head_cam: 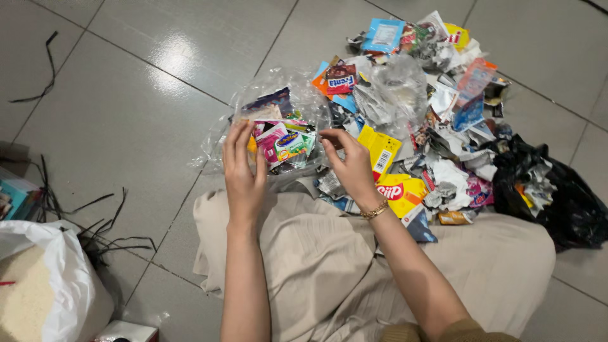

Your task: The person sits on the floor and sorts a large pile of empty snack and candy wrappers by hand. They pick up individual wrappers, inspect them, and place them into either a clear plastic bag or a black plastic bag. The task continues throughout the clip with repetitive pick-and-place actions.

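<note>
A clear plastic bag [278, 95] lies on the tiled floor in front of my knees, stuffed with colourful cut wrappers [288, 142]. My left hand [242, 171] rests its fingers on the bag's near left edge. My right hand [348, 164], with a gold bracelet at the wrist, pinches the bag's near right edge. To the right spreads a pile of crumpled wrappers and foil packets [437, 114], among them a yellow packet [380, 149]. I cannot tell whether the left fingers grip the bag or only touch it.
A black plastic bag [563, 202] holding more scraps lies at the far right. A white sack of pale grains [38, 278] stands at the lower left, with black strips [101, 228] scattered beside it. My beige trousers [329, 266] cover the foreground.
</note>
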